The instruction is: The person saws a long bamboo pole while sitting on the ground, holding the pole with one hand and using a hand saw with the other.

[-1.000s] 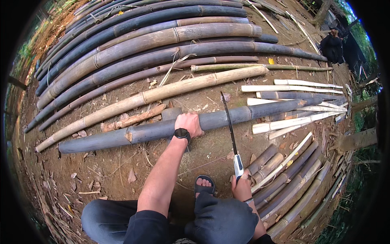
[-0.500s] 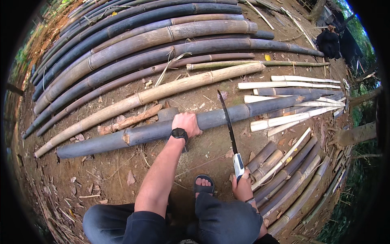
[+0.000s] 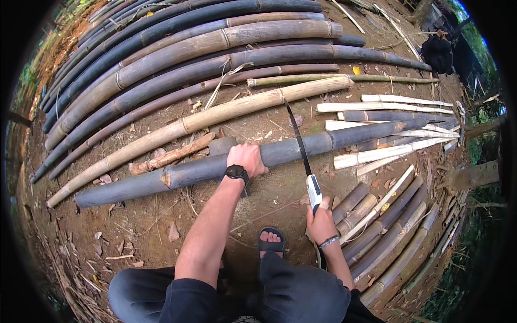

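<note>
- My left hand [image 3: 246, 159] is clasped over the top of the dark bamboo pole [image 3: 284, 154], fingers wrapped down its side.
- That pole runs slantwise across the middle of the frame, from the lower left up to the right, where its far end overlaps the pale split strips [image 3: 383, 156].
- My right hand [image 3: 321, 223], right of centre and lower, is closed around the white-and-black handle of the saw [image 3: 307, 167].
- The blade crosses the pole to the right of my left hand, its tip pointing up toward the pale bamboo pole [image 3: 215, 114]; I can't tell whether the teeth touch the dark one or sit just above it.
- Done, as far as I can judge: the pole is in place under my grip and the saw is lined across it. A short bamboo piece [image 3: 222, 145] shows just behind it.
- Not done: I see no notch or kerf beside the blade, and the pole looks whole there, so any cut at this spot seems all to do.
- Shorter lengths [image 3: 390, 239] lie at the lower right, apparently cut pieces, while long poles [image 3: 231, 36] fill the upper left, seemingly uncut.
</note>
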A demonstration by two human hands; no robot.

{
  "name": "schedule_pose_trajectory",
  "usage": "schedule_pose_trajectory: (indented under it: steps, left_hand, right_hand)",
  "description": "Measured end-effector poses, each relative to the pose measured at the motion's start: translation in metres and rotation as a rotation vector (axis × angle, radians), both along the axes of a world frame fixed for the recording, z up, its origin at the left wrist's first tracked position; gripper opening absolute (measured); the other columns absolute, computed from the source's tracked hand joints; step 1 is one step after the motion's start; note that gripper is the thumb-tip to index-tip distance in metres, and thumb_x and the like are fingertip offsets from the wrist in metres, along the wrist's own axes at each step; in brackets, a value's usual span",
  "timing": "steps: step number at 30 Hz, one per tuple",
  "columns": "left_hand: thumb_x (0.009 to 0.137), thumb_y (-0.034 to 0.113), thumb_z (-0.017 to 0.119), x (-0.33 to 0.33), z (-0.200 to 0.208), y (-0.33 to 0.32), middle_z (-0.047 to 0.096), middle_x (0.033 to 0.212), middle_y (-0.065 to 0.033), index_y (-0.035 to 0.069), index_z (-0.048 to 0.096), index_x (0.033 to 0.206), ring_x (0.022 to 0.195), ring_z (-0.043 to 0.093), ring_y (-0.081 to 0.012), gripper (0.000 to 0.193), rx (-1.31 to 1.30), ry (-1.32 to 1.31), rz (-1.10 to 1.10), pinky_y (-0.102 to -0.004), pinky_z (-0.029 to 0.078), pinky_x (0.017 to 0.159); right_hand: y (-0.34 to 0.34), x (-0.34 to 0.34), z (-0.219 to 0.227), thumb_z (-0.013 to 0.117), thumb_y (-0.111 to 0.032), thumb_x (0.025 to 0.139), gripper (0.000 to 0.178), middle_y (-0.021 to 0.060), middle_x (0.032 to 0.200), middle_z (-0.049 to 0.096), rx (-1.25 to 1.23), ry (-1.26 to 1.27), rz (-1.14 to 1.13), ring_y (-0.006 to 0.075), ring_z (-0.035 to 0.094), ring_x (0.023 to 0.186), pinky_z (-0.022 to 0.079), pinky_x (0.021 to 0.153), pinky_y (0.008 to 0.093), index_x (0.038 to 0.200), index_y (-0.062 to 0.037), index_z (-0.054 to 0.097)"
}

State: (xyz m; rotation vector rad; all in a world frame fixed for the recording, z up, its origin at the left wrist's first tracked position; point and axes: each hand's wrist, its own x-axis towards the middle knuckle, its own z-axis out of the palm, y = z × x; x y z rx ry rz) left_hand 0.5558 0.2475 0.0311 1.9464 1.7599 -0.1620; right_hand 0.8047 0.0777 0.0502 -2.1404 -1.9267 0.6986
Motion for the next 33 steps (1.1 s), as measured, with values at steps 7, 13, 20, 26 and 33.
schedule_pose_trajectory:
  steps: [7, 13, 20, 26, 33]
  left_hand:
    - [0.063, 0.046, 0.081, 0.008, -0.009, 0.002, 0.073, 0.092, -0.0211, -0.001, 0.068, 0.098, 0.086, 0.072, -0.033, 0.06, 0.078, -0.028, 0.004, -0.04, 0.058, 0.078]
    - [0.063, 0.045, 0.082, 0.011, -0.021, -0.007, 0.073, 0.093, -0.021, 0.0, 0.068, 0.098, 0.087, 0.072, -0.033, 0.059, 0.134, -0.005, 0.018, -0.0396, 0.058, 0.079]
    - [0.064, 0.047, 0.082, 0.004, -0.022, -0.011, 0.073, 0.095, -0.0199, -0.001, 0.068, 0.1, 0.088, 0.073, -0.0315, 0.061, 0.191, 0.015, 0.045, -0.0385, 0.058, 0.079]
    - [0.064, 0.047, 0.081, -0.007, -0.011, -0.008, 0.074, 0.093, -0.0186, 0.001, 0.07, 0.1, 0.087, 0.073, -0.0305, 0.059, -0.003, 0.01, 0.0, -0.0388, 0.058, 0.079]
    - [0.064, 0.048, 0.081, 0.007, -0.011, -0.007, 0.073, 0.091, -0.0196, 0.0, 0.07, 0.097, 0.085, 0.073, -0.0313, 0.059, 0.034, -0.011, 0.002, -0.0385, 0.058, 0.077]
  right_hand:
    - [0.041, -0.005, -0.002, 0.056, -0.023, 0.098, 0.039, 0.0331, 0.069, 0.061, -0.039, 0.027, -0.042, 0.0533, 0.062, 0.07, 0.049, 0.056, 0.0578, 0.112, 0.0083, 0.037]
    - [-0.036, 0.017, -0.001, 0.055, -0.021, 0.098, 0.038, 0.0343, 0.072, 0.061, 0.049, 0.054, 0.011, 0.052, 0.063, 0.071, 0.049, 0.055, 0.0569, 0.112, 0.0094, 0.037]
    - [-0.041, 0.005, 0.01, 0.058, -0.018, 0.095, 0.04, 0.0354, 0.074, 0.062, -0.007, 0.009, -0.004, 0.052, 0.063, 0.073, 0.05, 0.059, 0.0573, 0.116, 0.0069, 0.034]
    - [-0.029, 0.0, 0.004, 0.058, -0.019, 0.096, 0.04, 0.0357, 0.074, 0.061, -0.012, -0.006, 0.011, 0.0523, 0.063, 0.072, 0.049, 0.059, 0.0582, 0.117, 0.0058, 0.033]
    - [0.019, 0.0, -0.002, 0.059, -0.02, 0.095, 0.045, 0.0354, 0.075, 0.061, -0.098, -0.015, -0.027, 0.0536, 0.062, 0.076, 0.046, 0.062, 0.0616, 0.119, 0.0061, 0.032]
